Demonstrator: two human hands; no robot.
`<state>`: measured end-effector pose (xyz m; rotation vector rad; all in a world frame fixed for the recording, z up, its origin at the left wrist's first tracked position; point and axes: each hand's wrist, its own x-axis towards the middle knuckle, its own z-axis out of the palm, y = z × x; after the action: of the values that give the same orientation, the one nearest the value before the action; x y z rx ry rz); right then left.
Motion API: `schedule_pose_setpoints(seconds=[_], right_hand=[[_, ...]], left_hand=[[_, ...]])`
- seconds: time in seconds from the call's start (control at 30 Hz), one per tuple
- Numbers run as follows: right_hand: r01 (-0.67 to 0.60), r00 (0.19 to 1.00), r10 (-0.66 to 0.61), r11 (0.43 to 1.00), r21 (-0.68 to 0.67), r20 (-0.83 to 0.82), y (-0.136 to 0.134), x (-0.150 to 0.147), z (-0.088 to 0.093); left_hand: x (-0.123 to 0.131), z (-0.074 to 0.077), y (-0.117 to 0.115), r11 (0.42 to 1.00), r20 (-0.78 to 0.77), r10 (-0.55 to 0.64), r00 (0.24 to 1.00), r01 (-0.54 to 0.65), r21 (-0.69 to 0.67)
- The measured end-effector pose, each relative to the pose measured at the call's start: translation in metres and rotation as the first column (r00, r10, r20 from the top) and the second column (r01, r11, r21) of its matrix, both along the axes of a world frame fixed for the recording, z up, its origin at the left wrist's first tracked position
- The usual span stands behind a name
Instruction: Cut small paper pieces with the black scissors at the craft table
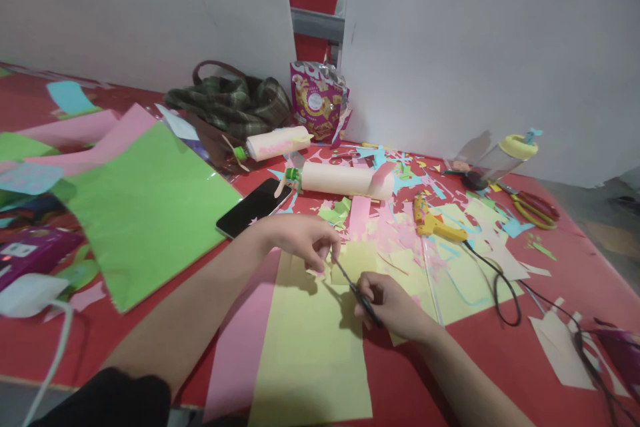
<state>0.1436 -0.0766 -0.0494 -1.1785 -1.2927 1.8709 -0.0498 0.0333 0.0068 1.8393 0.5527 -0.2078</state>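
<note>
My left hand pinches a small piece of pale yellow paper just above a large yellow sheet. My right hand is closed around small dark scissors, whose blades point up and left toward the pinched piece. A pink sheet lies under the yellow one on the red table.
A green sheet and a black phone lie to the left. Two paper-wrapped bottles, a yellow glue gun with its black cord, red-handled scissors, a snack bag, a plaid bag and several paper scraps fill the back.
</note>
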Motion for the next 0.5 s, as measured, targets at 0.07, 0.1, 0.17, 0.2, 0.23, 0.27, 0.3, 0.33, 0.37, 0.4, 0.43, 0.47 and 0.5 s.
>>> schedule_pose_setpoints(seconds=[0.07, 0.1, 0.17, 0.2, 0.23, 0.27, 0.3, 0.33, 0.37, 0.4, 0.43, 0.47, 0.5], right_hand=[[0.119, 0.992, -0.118, 0.993, 0.025, -0.051, 0.002, -0.001, 0.0], [0.169, 0.984, -0.166, 0.985, 0.036, -0.072, 0.003, -0.001, -0.001], [0.242, 0.966, -0.235, 0.969, 0.059, -0.105, 0.004, -0.001, -0.001], [0.275, 0.956, -0.265, 0.959, 0.071, -0.126, 0.005, -0.001, -0.002], [0.307, 0.944, -0.293, 0.948, 0.082, -0.15, 0.005, -0.001, -0.003], [0.335, 0.933, -0.316, 0.938, 0.091, -0.173, 0.005, 0.0, -0.003], [0.36, 0.921, -0.337, 0.928, 0.098, -0.195, 0.005, 0.0, -0.004], [0.383, 0.91, -0.355, 0.918, 0.104, -0.214, 0.006, 0.0, -0.004], [0.406, 0.898, -0.373, 0.907, 0.111, -0.233, 0.006, 0.0, -0.003], [0.432, 0.883, -0.393, 0.894, 0.119, -0.256, 0.006, 0.0, -0.003], [0.46, 0.866, -0.413, 0.88, 0.124, -0.282, 0.006, 0.0, -0.002], [0.488, 0.847, -0.434, 0.864, 0.126, -0.307, 0.007, -0.001, -0.001], [0.516, 0.828, -0.456, 0.848, 0.124, -0.326, 0.008, -0.001, 0.0]], left_hand=[[0.001, -0.001, 0.001, 0.997, 0.039, 0.06, 0.997, -0.061, 0.041], [0.001, -0.002, 0.001, 0.995, 0.054, 0.097, 0.994, -0.099, 0.034], [0.003, -0.004, 0.001, 0.982, 0.08, 0.187, 0.979, -0.189, 0.01], [0.004, -0.005, 0.001, 0.973, 0.094, 0.23, 0.969, -0.232, 0.005], [0.006, -0.006, 0.001, 0.963, 0.113, 0.269, 0.956, -0.271, 0.004], [0.007, -0.007, 0.0, 0.953, 0.138, 0.301, 0.944, -0.304, 0.005], [0.009, -0.008, -0.001, 0.944, 0.167, 0.325, 0.931, -0.331, 0.003], [0.011, -0.009, -0.002, 0.935, 0.198, 0.349, 0.916, -0.355, -0.004], [0.015, -0.01, -0.004, 0.925, 0.227, 0.374, 0.899, -0.379, -0.021], [0.018, -0.012, -0.006, 0.914, 0.254, 0.4, 0.881, -0.404, -0.036], [0.022, -0.014, -0.009, 0.893, 0.278, 0.442, 0.853, -0.447, -0.049], [0.027, -0.016, -0.012, 0.874, 0.291, 0.478, 0.829, -0.48, -0.068], [0.032, -0.018, -0.015, 0.855, 0.304, 0.51, 0.804, -0.514, -0.076]])
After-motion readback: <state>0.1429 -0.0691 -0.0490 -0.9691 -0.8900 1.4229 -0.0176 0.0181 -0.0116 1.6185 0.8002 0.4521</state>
